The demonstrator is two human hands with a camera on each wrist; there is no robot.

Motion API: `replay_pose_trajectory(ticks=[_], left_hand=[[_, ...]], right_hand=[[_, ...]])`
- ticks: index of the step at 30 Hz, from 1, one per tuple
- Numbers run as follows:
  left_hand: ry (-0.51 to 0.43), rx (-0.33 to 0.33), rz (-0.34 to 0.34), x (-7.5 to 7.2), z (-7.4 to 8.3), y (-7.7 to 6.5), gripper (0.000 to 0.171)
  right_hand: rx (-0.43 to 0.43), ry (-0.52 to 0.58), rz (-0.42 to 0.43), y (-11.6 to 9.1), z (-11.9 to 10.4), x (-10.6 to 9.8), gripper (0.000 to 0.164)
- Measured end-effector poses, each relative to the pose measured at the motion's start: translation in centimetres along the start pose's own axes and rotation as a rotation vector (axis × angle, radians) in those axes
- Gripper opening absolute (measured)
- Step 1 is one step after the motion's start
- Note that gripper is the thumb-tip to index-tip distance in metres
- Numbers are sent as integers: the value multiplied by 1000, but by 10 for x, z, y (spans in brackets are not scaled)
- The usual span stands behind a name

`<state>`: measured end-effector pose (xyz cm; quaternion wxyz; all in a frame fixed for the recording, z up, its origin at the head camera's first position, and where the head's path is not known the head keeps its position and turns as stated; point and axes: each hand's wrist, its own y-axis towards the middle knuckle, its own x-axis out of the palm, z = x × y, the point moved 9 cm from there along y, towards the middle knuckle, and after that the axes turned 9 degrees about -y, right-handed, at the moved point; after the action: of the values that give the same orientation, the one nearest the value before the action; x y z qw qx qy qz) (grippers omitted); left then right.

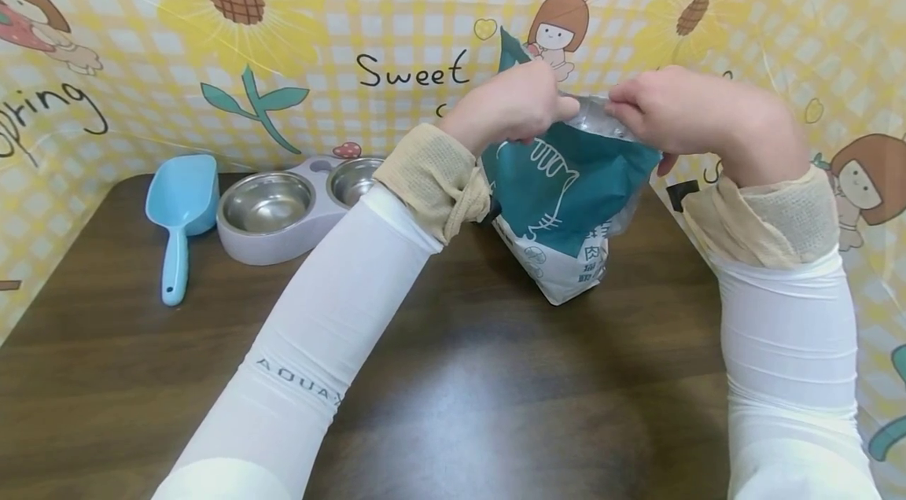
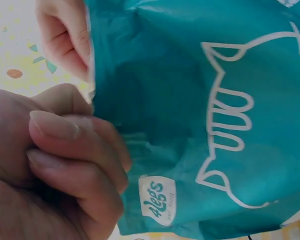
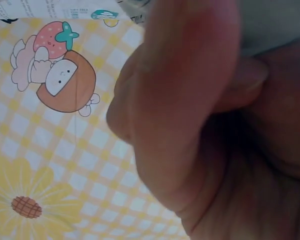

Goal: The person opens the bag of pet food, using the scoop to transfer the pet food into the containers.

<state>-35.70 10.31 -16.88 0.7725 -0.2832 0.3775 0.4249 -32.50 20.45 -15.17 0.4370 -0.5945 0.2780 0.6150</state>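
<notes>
A teal and white pet food bag stands tilted on the table, a white cat drawing on its front. Its top edge gapes a little, and silvery lining shows between the hands. My left hand pinches the rim at the left, fingers curled; in the left wrist view that hand is beside the "4legs" label. At the right of the opening, my right hand grips the rim between thumb and fingers. Curled fingers of the right hand fill much of the right wrist view, hiding most of the bag there.
A light blue scoop lies at the table's left. Beside it is a pale double bowl stand with metal bowls, partly behind my left forearm. A yellow checked sheet covers the wall behind the brown table.
</notes>
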Motion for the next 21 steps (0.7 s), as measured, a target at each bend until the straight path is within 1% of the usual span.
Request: replay_pose_trajectory(ticks=[1, 4, 8, 12, 15, 17, 19, 21], left_hand=[[-3, 2, 5, 0, 0, -1, 45], [-54, 9, 23, 0, -2, -2, 45], [-174, 23, 53, 1, -8, -4, 42], [-251, 3, 54, 6, -16, -5, 59], [-279, 14, 37, 11, -18, -5, 65], [-289, 39, 28, 12, -17, -5, 62], [-297, 56, 17, 12, -17, -6, 58], [-301, 58, 6, 12, -17, -7, 57]], right_hand=[[11, 1, -2, 1, 1, -1, 32], [24, 13, -20, 2, 3, -1, 33], [21, 83, -43, 2, 3, 1, 36], [39, 167, -77, 2, 5, 3, 45], [59, 209, -108, 2, 7, 7, 53], [57, 194, -112, 3, 8, 7, 54], [35, 152, -98, 4, 7, 7, 50], [0, 96, -74, 5, 5, 5, 44]])
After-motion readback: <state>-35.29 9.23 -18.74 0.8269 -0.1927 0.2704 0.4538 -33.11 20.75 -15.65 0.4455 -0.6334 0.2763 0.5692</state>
